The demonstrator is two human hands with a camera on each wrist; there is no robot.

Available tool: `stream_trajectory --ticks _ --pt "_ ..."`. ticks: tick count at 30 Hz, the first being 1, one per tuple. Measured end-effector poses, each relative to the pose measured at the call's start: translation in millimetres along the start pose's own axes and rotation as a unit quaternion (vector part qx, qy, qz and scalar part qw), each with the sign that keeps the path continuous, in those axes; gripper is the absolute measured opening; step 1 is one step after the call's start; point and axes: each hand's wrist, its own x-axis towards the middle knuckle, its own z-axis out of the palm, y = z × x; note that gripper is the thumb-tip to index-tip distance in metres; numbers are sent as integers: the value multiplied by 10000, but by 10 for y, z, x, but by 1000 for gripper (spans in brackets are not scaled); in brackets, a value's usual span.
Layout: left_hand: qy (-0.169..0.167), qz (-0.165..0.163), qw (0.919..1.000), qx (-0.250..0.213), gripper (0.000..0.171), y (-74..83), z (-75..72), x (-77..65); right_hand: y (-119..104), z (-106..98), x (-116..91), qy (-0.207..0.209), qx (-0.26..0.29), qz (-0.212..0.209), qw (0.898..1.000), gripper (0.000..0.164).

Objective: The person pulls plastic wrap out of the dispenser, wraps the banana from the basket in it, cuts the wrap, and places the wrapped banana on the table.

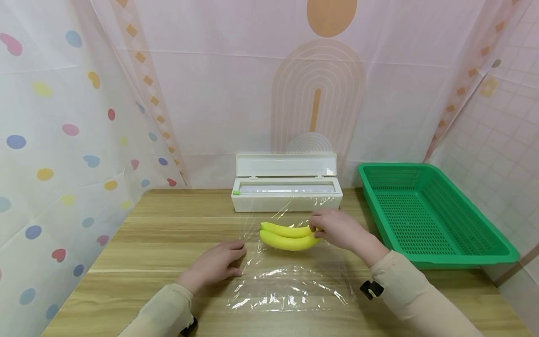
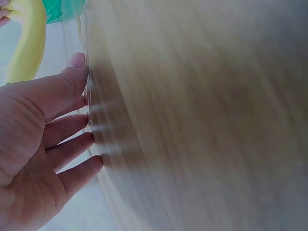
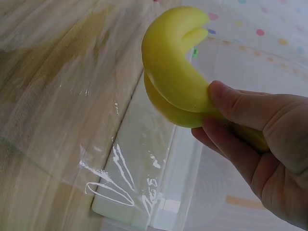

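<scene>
Yellow bananas, pinched at one end by the right hand, are over clear film already drawn from the white dispenser across the bench, apparently not yet folded around them, while the left hand rests loosely spread beside it.

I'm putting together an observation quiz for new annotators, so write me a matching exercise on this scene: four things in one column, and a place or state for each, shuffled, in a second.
Column one
1) Two curved yellow bananas
2) White rectangular box
3) Green rectangular plastic basket
4) Bare left hand

Column two
A) On the right side of the wood-grain table
B) Beside the left edge of the clear shiny film
C) Gripped by the bare right hand
D) Stands with its lid raised

Right pairs: 1-C, 2-D, 3-A, 4-B
</scene>
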Motion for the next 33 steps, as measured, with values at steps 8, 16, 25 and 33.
stream_trajectory --ticks 8,16,25,33 --pt "-61 -44 10000 -40 52 8 2 -6 25 74 48 -76 -35 -140 9999 17" --pt "-113 -143 9998 -88 58 -6 30 -5 45 121 84 -101 -6 -190 9998 17" --pt "-85 -129 9998 -90 57 -10 36 -7 61 144 115 -191 -81 -145 9997 17" --pt "-39 -127 9998 -117 57 -5 27 -9 63 173 119 -259 -80 -144 9995 17"
